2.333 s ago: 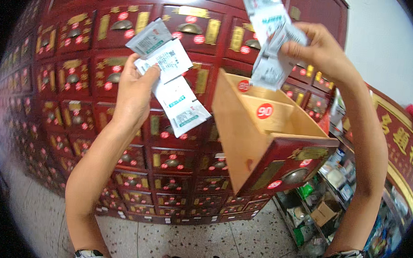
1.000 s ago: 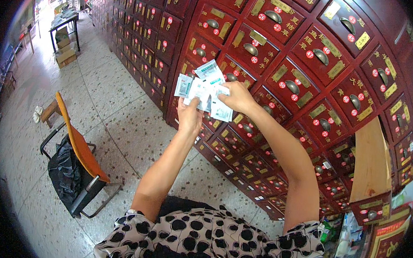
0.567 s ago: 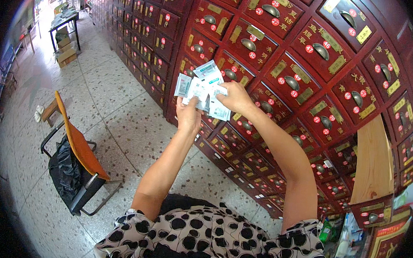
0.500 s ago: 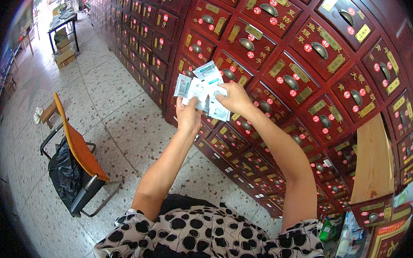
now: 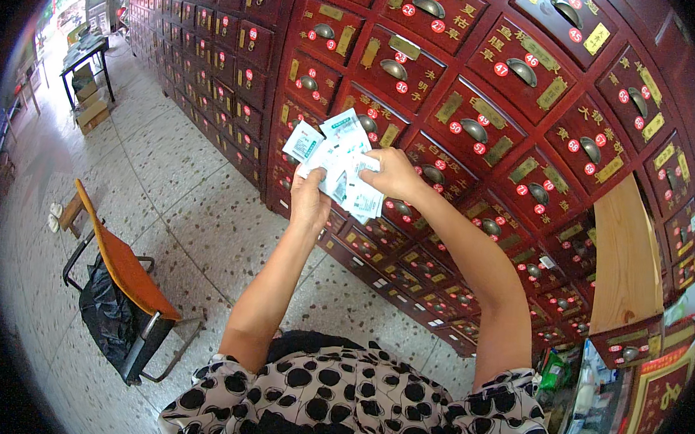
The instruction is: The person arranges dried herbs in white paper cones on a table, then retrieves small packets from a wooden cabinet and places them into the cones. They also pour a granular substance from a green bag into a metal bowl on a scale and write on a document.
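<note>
Several small white sachets (image 5: pixel 340 150) with pale green print are fanned out between my two hands, in front of a dark red wooden drawer cabinet (image 5: pixel 416 110). My left hand (image 5: pixel 309 198) pinches the fan from below, its thumb lying over the sachets. From the right, my right hand (image 5: pixel 393 172) grips the right side of the bunch between thumb and fingers. The sachets overlap, so the lower ones are partly hidden. Both forearms reach forward from the lower edge.
Close on the right, the cabinet's drawers carry metal cup handles, and one drawer with a pale wood side (image 5: pixel 627 255) is pulled out. An orange chair (image 5: pixel 122 252) with a black bag (image 5: pixel 107 306) stands at left. Far back are a black table (image 5: pixel 85 54) and cardboard boxes (image 5: pixel 92 113).
The sachets have shifted in my fingers and sit at different angles, the leftmost one tilted more. The cabinet and chair have moved slightly left in view.
</note>
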Available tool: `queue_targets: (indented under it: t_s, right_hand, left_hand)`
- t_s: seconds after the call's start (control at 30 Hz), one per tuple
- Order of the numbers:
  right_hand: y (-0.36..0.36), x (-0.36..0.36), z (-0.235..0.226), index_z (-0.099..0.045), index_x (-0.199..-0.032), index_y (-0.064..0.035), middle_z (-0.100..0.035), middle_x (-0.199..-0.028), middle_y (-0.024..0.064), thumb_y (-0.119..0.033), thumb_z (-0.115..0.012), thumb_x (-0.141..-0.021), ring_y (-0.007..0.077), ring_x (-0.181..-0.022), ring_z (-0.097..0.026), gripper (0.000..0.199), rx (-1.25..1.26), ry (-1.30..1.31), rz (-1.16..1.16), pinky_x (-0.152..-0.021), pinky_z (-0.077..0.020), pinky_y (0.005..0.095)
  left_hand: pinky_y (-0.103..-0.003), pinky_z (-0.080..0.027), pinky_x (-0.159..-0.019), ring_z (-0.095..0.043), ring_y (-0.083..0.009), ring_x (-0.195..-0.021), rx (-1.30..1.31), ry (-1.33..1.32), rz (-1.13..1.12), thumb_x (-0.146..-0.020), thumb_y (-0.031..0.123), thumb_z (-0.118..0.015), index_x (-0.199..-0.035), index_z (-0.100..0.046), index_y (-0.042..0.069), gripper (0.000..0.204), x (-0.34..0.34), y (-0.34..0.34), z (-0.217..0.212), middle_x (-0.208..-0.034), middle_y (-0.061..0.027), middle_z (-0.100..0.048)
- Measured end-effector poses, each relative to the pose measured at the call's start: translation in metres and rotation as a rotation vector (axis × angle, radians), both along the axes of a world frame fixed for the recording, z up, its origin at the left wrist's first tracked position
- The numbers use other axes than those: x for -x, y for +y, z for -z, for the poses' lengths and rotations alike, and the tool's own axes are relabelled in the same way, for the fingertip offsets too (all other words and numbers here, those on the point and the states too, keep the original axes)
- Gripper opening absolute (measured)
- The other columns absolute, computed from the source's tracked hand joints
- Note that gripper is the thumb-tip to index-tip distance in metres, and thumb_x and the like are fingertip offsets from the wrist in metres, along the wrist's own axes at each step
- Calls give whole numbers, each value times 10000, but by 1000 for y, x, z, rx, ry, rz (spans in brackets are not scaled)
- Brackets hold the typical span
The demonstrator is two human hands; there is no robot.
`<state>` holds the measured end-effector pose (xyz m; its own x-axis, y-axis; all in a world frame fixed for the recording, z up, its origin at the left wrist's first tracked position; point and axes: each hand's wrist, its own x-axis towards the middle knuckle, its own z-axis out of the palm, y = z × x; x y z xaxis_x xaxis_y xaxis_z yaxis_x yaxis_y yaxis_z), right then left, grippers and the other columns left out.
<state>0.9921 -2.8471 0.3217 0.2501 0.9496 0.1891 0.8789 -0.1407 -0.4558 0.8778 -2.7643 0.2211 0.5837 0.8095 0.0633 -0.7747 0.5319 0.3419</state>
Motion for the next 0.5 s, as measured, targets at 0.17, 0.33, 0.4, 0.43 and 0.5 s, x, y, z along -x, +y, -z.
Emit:
queue_targets:
  t_s: [0.17,0.33,0.4,0.43,0.5]
  right_hand:
    - [-3,-6,11,-614,-926,27,-645,-780,142,-152,-618,-701,189,-711,-621,287,112,277,-24,-672,-481,311]
    - [-10,-1,18,-621,-892,22,-642,-756,75,-117,-614,-712,123,-687,-595,227,143,482,-57,-647,-475,279]
    - [-11,0,21,-622,-882,19,-640,-758,62,-110,-613,-717,113,-686,-590,209,165,520,-51,-643,-473,271]
    - [-12,-1,24,-620,-892,27,-639,-779,63,-93,-612,-730,110,-700,-587,202,175,539,-52,-654,-471,265]
    - [-15,-4,34,-614,-914,42,-636,-823,65,-59,-609,-755,105,-728,-583,188,193,577,-57,-675,-467,252]
  left_hand:
    - [-423,-445,-877,-530,-285,-1007,-55,62,180,-763,6,-429,-1169,-381,-29,411,8,2,-2,-1102,-149,-509]
    - [-387,-492,-808,-558,-256,-964,-62,85,251,-836,43,-481,-1144,-431,-25,319,8,0,-3,-1069,-136,-536]
    - [-378,-495,-800,-565,-246,-945,-80,100,262,-847,81,-522,-1138,-443,-19,318,7,0,1,-1063,-130,-544]
    - [-372,-496,-795,-567,-239,-937,-103,110,264,-844,90,-537,-1132,-452,-16,318,6,-1,2,-1054,-125,-550]
    - [-358,-496,-787,-572,-226,-921,-148,130,268,-837,108,-565,-1119,-469,-10,320,4,-2,4,-1036,-114,-561]
